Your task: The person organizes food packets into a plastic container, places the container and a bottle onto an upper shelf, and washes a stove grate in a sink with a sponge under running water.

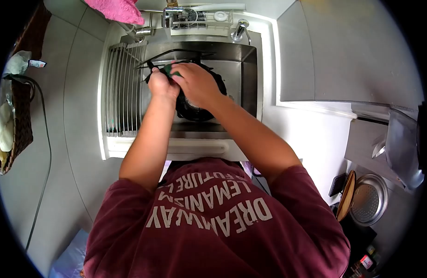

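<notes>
Over the steel sink [249,83], my left hand [161,86] is closed around a bar of a black stove grate [176,52]. My right hand [194,82] grips a dark green scouring pad [171,71] and presses it to the grate close to my left hand. Both hands nearly touch. Under them, in the basin, lies a round black piece [195,113]; my hands and forearms cover much of it, so I cannot tell whether it belongs to the grate.
A slatted roll-up rack [125,90] covers the sink's left side. Behind the basin are a chrome faucet [167,18], a wire caddy [213,19] and a soap dispenser [240,30]. A pink cloth [118,10] hangs at the back left. A perforated steamer tray [368,199] stands far right.
</notes>
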`<action>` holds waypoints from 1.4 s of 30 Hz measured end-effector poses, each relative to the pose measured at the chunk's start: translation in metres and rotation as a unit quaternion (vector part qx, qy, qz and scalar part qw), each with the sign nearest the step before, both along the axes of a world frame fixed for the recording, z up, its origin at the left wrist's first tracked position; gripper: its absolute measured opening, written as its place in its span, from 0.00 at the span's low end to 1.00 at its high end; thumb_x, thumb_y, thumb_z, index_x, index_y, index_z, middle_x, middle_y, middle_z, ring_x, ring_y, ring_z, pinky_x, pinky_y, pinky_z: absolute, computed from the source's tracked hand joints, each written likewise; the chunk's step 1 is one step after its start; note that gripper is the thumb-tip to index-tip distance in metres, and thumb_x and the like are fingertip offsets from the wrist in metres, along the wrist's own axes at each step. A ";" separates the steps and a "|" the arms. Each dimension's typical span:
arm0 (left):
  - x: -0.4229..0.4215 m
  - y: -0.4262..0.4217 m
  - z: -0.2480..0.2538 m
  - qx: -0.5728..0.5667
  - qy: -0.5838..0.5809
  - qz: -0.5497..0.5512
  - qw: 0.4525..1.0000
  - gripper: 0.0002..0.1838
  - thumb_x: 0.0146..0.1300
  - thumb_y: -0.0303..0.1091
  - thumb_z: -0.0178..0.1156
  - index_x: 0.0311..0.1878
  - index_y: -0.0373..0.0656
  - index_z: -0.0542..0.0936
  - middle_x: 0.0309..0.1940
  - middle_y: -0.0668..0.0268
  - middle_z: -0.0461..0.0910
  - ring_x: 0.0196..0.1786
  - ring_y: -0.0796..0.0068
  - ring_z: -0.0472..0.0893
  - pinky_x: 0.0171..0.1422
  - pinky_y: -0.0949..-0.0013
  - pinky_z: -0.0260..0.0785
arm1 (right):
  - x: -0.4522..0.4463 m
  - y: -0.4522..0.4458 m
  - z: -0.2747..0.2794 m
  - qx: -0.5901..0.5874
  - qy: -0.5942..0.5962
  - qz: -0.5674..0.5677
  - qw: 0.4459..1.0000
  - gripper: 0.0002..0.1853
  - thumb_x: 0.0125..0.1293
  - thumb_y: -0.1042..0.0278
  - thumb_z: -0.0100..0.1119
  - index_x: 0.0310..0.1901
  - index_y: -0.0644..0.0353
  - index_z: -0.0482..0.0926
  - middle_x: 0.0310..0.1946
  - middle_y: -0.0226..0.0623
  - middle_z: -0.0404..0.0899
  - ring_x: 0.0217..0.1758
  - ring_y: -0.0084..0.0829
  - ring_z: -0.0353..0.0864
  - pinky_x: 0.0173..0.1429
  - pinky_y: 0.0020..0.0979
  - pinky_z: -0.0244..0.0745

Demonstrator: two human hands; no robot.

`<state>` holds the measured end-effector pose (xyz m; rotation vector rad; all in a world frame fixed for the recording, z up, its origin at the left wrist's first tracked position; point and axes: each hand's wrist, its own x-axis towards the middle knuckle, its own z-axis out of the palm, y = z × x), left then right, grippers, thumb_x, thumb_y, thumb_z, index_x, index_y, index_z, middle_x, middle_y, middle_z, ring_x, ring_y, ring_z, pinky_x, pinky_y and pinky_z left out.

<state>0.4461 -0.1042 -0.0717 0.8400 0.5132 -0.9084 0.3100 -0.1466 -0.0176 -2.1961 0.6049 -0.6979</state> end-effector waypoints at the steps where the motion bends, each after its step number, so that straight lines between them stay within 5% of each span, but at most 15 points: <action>1: 0.000 -0.002 0.005 -0.023 0.005 -0.018 1.000 0.18 0.77 0.44 0.37 0.53 0.40 0.68 0.45 0.57 0.76 0.43 0.60 0.81 0.42 0.54 0.79 | 0.009 -0.003 0.006 0.045 0.047 0.026 0.998 0.13 0.69 0.61 0.52 0.49 0.57 0.77 0.48 0.45 0.81 0.50 0.47 0.79 0.56 0.44 0.72; 3: -0.006 -0.007 0.016 0.021 -0.042 -0.007 0.999 0.19 0.77 0.44 0.37 0.53 0.38 0.70 0.44 0.57 0.77 0.41 0.60 0.80 0.41 0.56 0.79 | 0.027 -0.024 -0.005 0.036 0.117 0.008 0.992 0.19 0.70 0.54 0.49 0.52 0.59 0.76 0.38 0.50 0.83 0.44 0.52 0.81 0.52 0.46 0.73; 5: -0.010 -0.007 0.025 0.027 -0.090 -0.012 0.995 0.20 0.77 0.45 0.38 0.53 0.38 0.70 0.44 0.57 0.77 0.41 0.61 0.80 0.41 0.56 0.78 | 0.027 -0.038 0.009 -0.017 0.248 0.053 0.967 0.17 0.71 0.56 0.47 0.49 0.60 0.77 0.49 0.47 0.79 0.49 0.49 0.80 0.52 0.46 0.75; 8: 0.005 -0.012 0.028 -0.029 -0.042 -0.006 0.999 0.19 0.77 0.45 0.37 0.50 0.40 0.72 0.41 0.56 0.78 0.37 0.63 0.79 0.36 0.57 0.77 | 0.040 -0.023 -0.018 -0.026 -0.004 0.030 0.999 0.15 0.68 0.57 0.50 0.46 0.59 0.78 0.48 0.45 0.78 0.48 0.47 0.81 0.51 0.45 0.75; 11: 0.002 -0.015 0.032 -0.001 -0.019 0.028 0.999 0.18 0.77 0.45 0.37 0.49 0.41 0.71 0.39 0.57 0.77 0.30 0.63 0.77 0.30 0.59 0.73 | 0.041 -0.049 -0.018 -0.273 0.066 0.145 0.949 0.12 0.65 0.59 0.54 0.41 0.59 0.78 0.42 0.43 0.79 0.46 0.43 0.81 0.50 0.44 0.75; 13: -0.002 -0.026 0.043 0.049 -0.037 0.044 0.997 0.17 0.77 0.45 0.37 0.48 0.41 0.70 0.38 0.57 0.77 0.24 0.63 0.75 0.25 0.60 0.69 | 0.046 -0.053 -0.001 -0.243 0.166 0.087 0.952 0.11 0.63 0.63 0.54 0.41 0.61 0.78 0.42 0.43 0.80 0.46 0.44 0.80 0.50 0.42 0.75; 16: 0.011 -0.029 -0.003 0.005 -0.045 0.041 0.998 0.18 0.77 0.44 0.36 0.51 0.39 0.69 0.40 0.57 0.77 0.33 0.61 0.78 0.37 0.58 0.75 | 0.048 -0.033 -0.009 -0.132 0.047 0.060 0.988 0.14 0.67 0.64 0.53 0.48 0.63 0.78 0.44 0.45 0.81 0.49 0.46 0.80 0.52 0.42 0.75; 19: 0.015 -0.016 -0.003 -0.032 -0.002 0.043 0.999 0.21 0.78 0.46 0.34 0.51 0.37 0.68 0.42 0.57 0.77 0.44 0.59 0.80 0.50 0.54 0.77 | 0.030 -0.050 0.003 -0.036 0.135 0.108 0.984 0.14 0.68 0.62 0.52 0.50 0.61 0.78 0.45 0.45 0.81 0.50 0.45 0.79 0.53 0.41 0.75; 20: 0.012 -0.011 0.008 -0.017 -0.015 0.031 0.999 0.22 0.78 0.47 0.34 0.51 0.37 0.69 0.43 0.56 0.78 0.45 0.58 0.80 0.51 0.55 0.77 | 0.020 -0.061 -0.014 -0.104 0.177 0.070 0.976 0.14 0.68 0.63 0.54 0.50 0.60 0.78 0.48 0.44 0.81 0.52 0.46 0.79 0.55 0.41 0.75; 23: 0.000 0.001 0.027 -0.007 -0.027 0.020 0.999 0.26 0.77 0.51 0.32 0.51 0.34 0.69 0.48 0.53 0.78 0.48 0.56 0.81 0.52 0.55 0.77 | -0.013 -0.055 -0.028 -0.128 -0.006 0.046 0.991 0.11 0.64 0.67 0.59 0.45 0.62 0.78 0.47 0.45 0.81 0.51 0.46 0.80 0.53 0.40 0.75; 29: 0.003 0.036 0.022 -0.054 -0.006 0.022 0.998 0.30 0.77 0.50 0.28 0.54 0.31 0.70 0.49 0.47 0.79 0.51 0.51 0.81 0.53 0.56 0.79 | -0.036 -0.036 -0.038 -0.132 -0.079 -0.063 0.986 0.12 0.64 0.68 0.58 0.47 0.62 0.77 0.47 0.46 0.80 0.52 0.48 0.78 0.55 0.41 0.74; 32: 0.004 0.049 0.013 -0.036 -0.039 -0.017 0.998 0.31 0.76 0.48 0.27 0.56 0.30 0.70 0.49 0.49 0.80 0.50 0.51 0.81 0.49 0.58 0.80 | -0.026 -0.047 -0.044 0.071 0.075 -0.140 0.985 0.11 0.66 0.66 0.55 0.44 0.63 0.78 0.45 0.48 0.80 0.49 0.51 0.78 0.53 0.43 0.73; 35: 0.005 0.059 0.013 -0.041 -0.072 -0.009 0.997 0.29 0.76 0.47 0.30 0.54 0.31 0.72 0.49 0.50 0.80 0.51 0.54 0.80 0.57 0.54 0.77 | -0.018 -0.062 -0.064 0.059 0.127 -0.082 0.987 0.11 0.67 0.63 0.54 0.40 0.63 0.81 0.42 0.50 0.80 0.46 0.53 0.78 0.50 0.45 0.73; 39: 0.012 0.070 0.013 -0.066 -0.056 0.000 0.996 0.28 0.76 0.48 0.32 0.53 0.30 0.72 0.47 0.51 0.79 0.53 0.51 0.79 0.62 0.51 0.72 | -0.023 -0.048 -0.057 0.051 -0.100 0.013 0.994 0.13 0.63 0.57 0.59 0.40 0.58 0.84 0.41 0.49 0.81 0.43 0.51 0.79 0.49 0.46 0.74; 42: -0.003 0.071 0.021 -0.096 -0.047 -0.005 0.994 0.27 0.76 0.48 0.36 0.51 0.29 0.71 0.45 0.50 0.78 0.53 0.48 0.78 0.66 0.50 0.68 | -0.039 -0.072 -0.093 0.060 0.137 -0.046 0.988 0.15 0.65 0.56 0.60 0.40 0.59 0.84 0.39 0.49 0.82 0.45 0.50 0.80 0.49 0.43 0.74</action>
